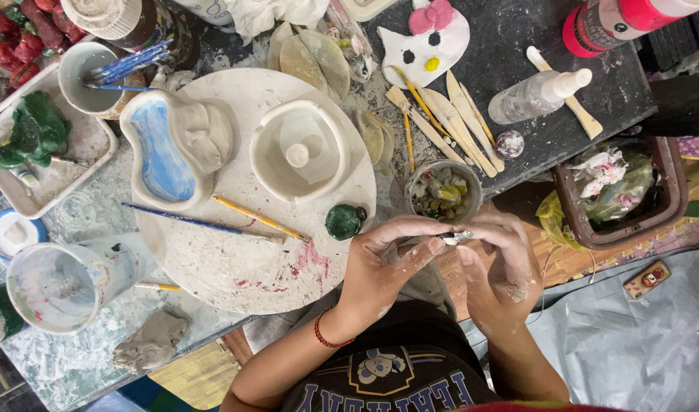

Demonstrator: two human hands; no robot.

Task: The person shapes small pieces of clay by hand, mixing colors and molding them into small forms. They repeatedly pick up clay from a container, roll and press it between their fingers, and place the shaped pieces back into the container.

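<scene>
My left hand (384,263), with a red bead bracelet at the wrist, and my right hand (502,259) meet just off the table's edge. Both pinch a small pale clay piece (456,237) between their fingertips; clay dust coats the fingers. Right above them stands a small grey cup (443,191) filled with scraps. A dark green clay ball figure (344,221) lies on the round white board (235,267) next to my left hand. The board also carries a white clay bowl (300,150) with a knob inside, a blue-painted clay dish (166,149) and two paintbrushes (250,217).
Wooden modelling tools (448,118), a spray bottle (536,95) and a white cat-face piece (425,38) lie on the dark mat. At left are a plastic water cup (63,282), a grey clay lump (151,339) and a tray with a green figure (33,137). A brown bin (616,191) stands at right.
</scene>
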